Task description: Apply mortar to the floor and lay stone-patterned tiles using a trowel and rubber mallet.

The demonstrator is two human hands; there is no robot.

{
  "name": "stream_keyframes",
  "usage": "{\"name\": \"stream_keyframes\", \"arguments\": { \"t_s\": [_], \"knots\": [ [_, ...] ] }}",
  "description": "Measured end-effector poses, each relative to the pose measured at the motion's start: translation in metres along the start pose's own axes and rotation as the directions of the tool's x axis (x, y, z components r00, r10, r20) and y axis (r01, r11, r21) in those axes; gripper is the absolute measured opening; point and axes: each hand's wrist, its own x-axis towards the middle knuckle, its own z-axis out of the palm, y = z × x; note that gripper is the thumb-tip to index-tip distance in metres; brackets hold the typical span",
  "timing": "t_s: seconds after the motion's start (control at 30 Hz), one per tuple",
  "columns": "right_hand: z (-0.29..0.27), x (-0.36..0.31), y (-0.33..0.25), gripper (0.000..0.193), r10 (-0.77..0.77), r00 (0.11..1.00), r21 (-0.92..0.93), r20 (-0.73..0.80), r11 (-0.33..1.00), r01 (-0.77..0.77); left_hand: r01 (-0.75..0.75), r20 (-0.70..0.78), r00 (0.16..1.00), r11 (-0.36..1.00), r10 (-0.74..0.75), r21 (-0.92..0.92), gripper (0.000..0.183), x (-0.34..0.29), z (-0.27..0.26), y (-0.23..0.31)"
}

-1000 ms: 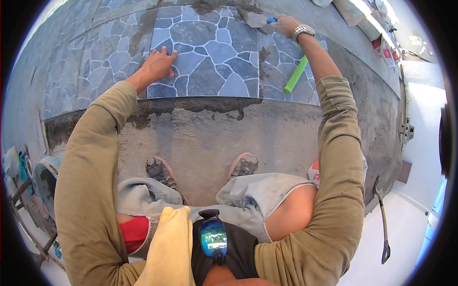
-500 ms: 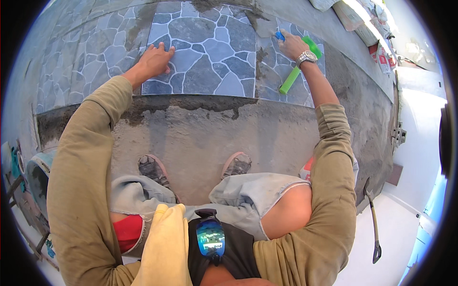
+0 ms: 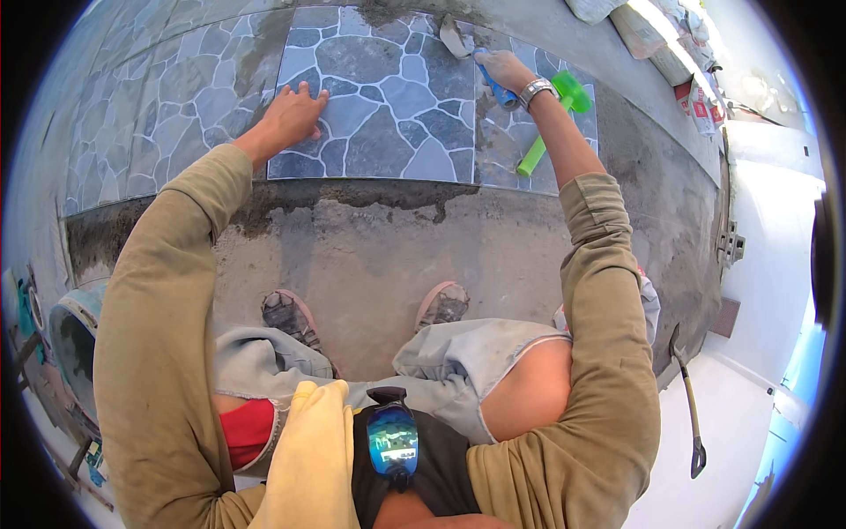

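Observation:
My left hand [image 3: 295, 115] rests on the left part of a grey-blue stone-pattern tile [image 3: 388, 132], fingers spread, near its left edge. My right hand [image 3: 508, 70], with a metal watch at the wrist, is closed round a trowel [image 3: 454, 37] with a blue handle. Its small blade points left over the far right corner of that tile. Just right of and partly behind my right wrist, a bright green mallet [image 3: 532, 155] lies on the neighbouring tile, which is smeared with mortar. I cannot tell whether the blade touches the tile.
More patterned tiles [image 3: 198, 97] run off to the left. Wet mortar [image 3: 352, 189] edges the near side, with rough concrete [image 3: 370, 247] between it and my shoes. A bucket [image 3: 75, 335] stands at left, sacks [image 3: 639, 40] at far right, and a long-handled tool [image 3: 692, 406] at right.
My right hand has shifted left, away from the mallet, and the trowel's blade now shows over the tile's far right corner. My left hand stays on the tile.

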Motion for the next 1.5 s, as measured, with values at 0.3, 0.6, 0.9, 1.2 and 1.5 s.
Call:
{"name": "stream_keyframes", "arguments": {
  "t_s": [0.3, 0.6, 0.9, 1.2, 1.5],
  "knots": [
    [-0.002, 0.007, -0.068, 0.034, 0.377, 0.909, 0.658, 0.177, 0.641, -0.394, -0.004, -0.023, 1.000, 1.000, 0.004, 0.000, 0.083, -0.024, 0.017, -0.022],
    [0.006, 0.009, -0.062, 0.033, 0.317, 0.914, 0.814, 0.253, 0.441, -0.379, -0.008, -0.012, 1.000, 1.000, 0.008, -0.004, 0.082, -0.023, 0.012, -0.019],
    [-0.027, -0.009, -0.047, 0.027, 0.362, 0.889, 0.818, 0.279, 0.396, -0.418, -0.015, -0.029, 0.999, 1.000, 0.015, 0.003, 0.086, -0.005, 0.011, -0.010],
    [-0.009, 0.008, -0.089, 0.029, 0.355, 0.907, 0.904, 0.229, 0.268, -0.333, -0.042, -0.063, 0.997, 0.999, 0.043, 0.011, 0.083, 0.005, 0.011, -0.005],
    [-0.029, 0.010, -0.033, 0.053, 0.233, 0.960, 0.099, -0.153, 0.971, -0.220, -0.046, -0.060, 0.997, 0.998, 0.043, -0.044, 0.061, -0.005, 0.003, 0.000]
  ]
}}
